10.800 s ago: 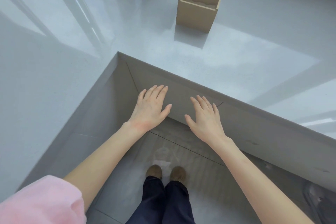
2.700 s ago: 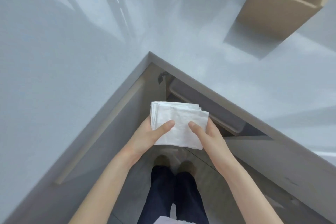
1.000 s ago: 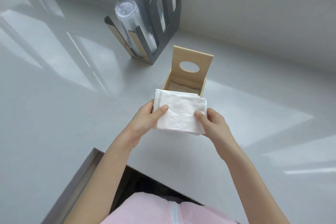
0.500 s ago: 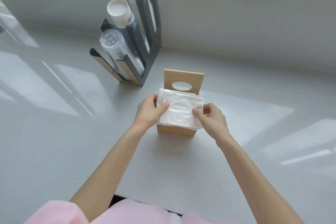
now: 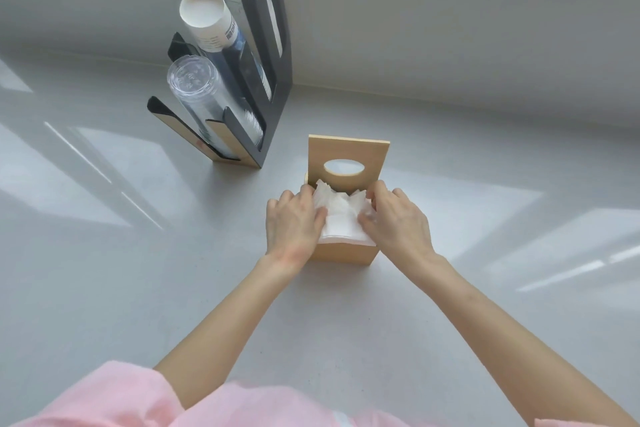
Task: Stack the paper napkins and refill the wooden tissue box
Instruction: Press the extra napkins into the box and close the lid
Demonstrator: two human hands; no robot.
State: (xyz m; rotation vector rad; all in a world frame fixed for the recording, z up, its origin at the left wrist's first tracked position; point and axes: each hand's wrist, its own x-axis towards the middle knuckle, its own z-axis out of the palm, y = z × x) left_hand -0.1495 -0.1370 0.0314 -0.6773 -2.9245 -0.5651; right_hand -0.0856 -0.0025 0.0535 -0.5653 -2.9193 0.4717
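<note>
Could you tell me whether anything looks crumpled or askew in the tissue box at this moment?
Yes: the paper napkins sit unevenly in the wooden tissue box, their far edge bunched into peaks below the raised lid, while the left hand and right hand press them. Nothing else stands out.

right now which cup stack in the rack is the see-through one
The clear plastic cup stack in the nearest slot of the black rack. The white paper cup stack behind it is opaque, with printed text.

Two hands [image 5: 294, 222], one wooden box [image 5: 343, 251], one cup rack [image 5: 273, 80].
</note>
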